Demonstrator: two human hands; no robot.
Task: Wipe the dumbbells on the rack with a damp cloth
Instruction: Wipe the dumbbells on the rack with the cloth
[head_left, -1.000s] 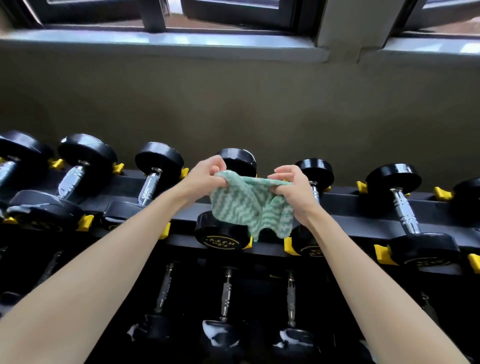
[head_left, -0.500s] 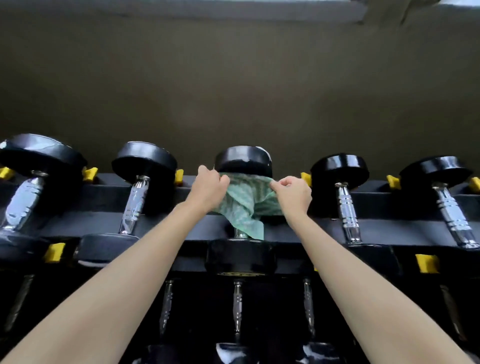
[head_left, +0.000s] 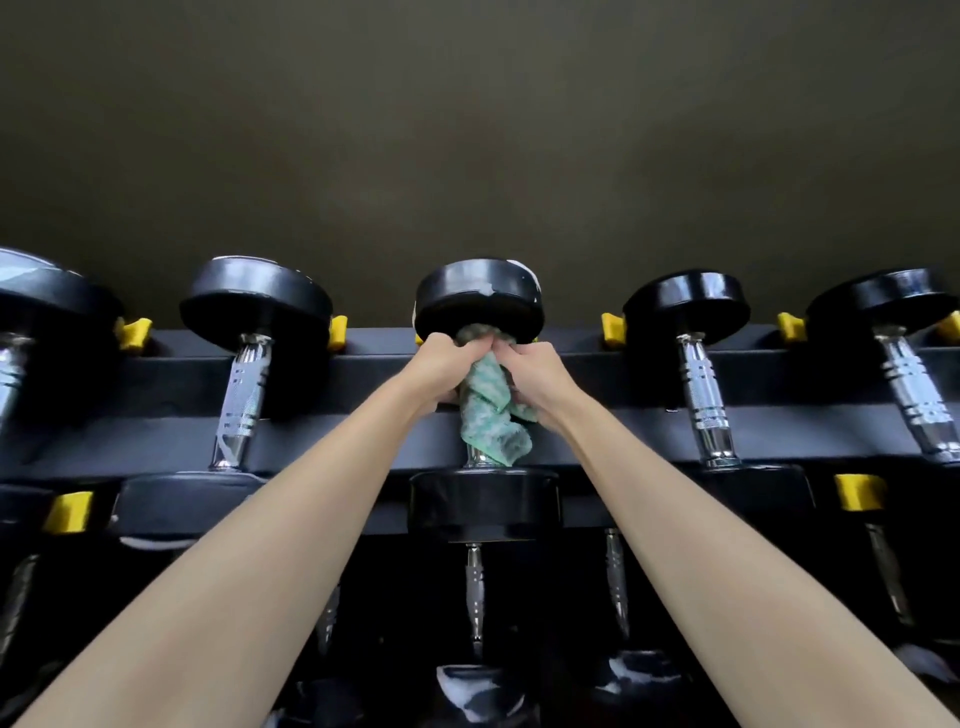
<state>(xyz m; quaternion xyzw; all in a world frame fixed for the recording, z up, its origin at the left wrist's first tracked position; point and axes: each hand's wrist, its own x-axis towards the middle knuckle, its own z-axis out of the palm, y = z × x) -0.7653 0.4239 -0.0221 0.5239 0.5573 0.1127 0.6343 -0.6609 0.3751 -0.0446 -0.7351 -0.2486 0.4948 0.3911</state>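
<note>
Dim, soft light; wide-angle edge distortion

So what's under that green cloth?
The chrome handle of the middle dumbbell. Only its lower end shows below the cloth; the rest is covered by the cloth and by the left hand and right hand gripping it.

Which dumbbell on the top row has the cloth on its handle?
The middle dumbbell: the green cloth is wrapped round its handle, while the other handles are bare metal.
</note>
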